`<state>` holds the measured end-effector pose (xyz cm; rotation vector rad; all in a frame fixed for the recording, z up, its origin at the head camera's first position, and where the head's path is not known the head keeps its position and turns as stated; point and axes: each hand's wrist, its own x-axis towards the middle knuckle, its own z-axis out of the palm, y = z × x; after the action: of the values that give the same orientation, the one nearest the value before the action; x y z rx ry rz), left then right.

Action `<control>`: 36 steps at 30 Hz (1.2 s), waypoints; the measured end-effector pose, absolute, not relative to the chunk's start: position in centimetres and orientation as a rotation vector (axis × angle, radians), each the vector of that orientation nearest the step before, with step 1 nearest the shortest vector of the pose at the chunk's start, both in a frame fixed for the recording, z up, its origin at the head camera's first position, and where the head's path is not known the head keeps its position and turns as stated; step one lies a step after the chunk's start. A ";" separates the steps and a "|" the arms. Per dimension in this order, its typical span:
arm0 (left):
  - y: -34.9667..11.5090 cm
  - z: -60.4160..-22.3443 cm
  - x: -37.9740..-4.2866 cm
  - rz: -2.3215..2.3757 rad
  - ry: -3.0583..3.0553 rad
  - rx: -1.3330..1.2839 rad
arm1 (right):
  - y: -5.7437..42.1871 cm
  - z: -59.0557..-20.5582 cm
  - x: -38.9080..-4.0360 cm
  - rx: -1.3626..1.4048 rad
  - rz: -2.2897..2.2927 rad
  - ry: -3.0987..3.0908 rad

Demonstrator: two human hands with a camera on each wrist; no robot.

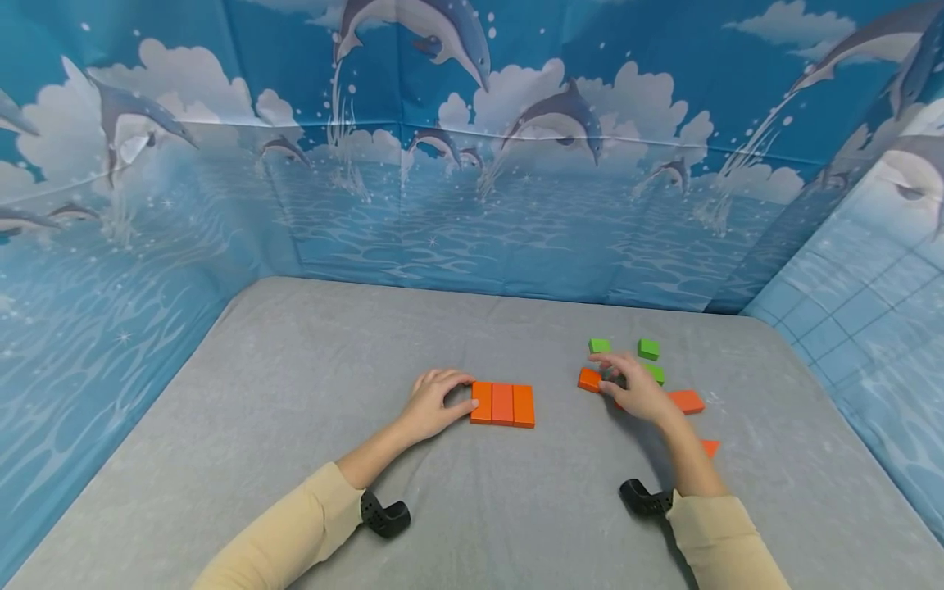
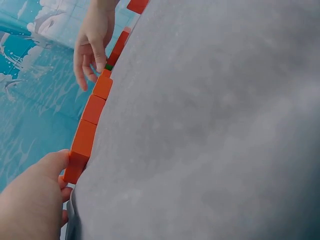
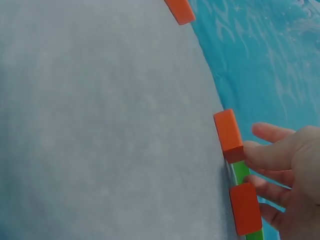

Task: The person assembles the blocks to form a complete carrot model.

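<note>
Three orange blocks lie side by side in a row on the grey cloth. At the left end of that row is my left hand, its thumb and index finger touching the end block. My right hand is over the scattered blocks on the right, fingers loosely bent. Its thumb is close to a small orange block; in the right wrist view the thumb tip meets an orange block's end. Under the palm, some blocks are partly hidden.
Green blocks lie beyond and beside the right hand. An orange block and an orange piece with a pointed corner lie by the right forearm. Dolphin-print curtains enclose the grey surface at the back and sides.
</note>
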<state>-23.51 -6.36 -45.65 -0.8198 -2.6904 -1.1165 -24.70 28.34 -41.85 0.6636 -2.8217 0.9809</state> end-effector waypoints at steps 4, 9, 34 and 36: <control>-6.3 -45.7 -23.6 -1.109 -2.696 -0.820 | 28.4 -41.8 -24.7 0.732 0.992 -2.872; -6.3 -45.8 -23.6 -1.124 -2.690 -0.822 | 28.5 -41.9 -24.6 0.727 1.016 -2.945; -6.3 -45.6 -23.5 -1.111 -2.685 -0.821 | 28.7 -42.6 -25.0 0.733 1.041 -2.921; -6.3 -45.7 -23.5 -1.113 -2.685 -0.823 | 28.6 -42.7 -25.0 0.708 1.038 -2.918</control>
<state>-23.51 -6.28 -45.65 -0.8230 -2.6848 -1.1126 -25.00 28.61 -42.66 0.7079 -2.9182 1.0376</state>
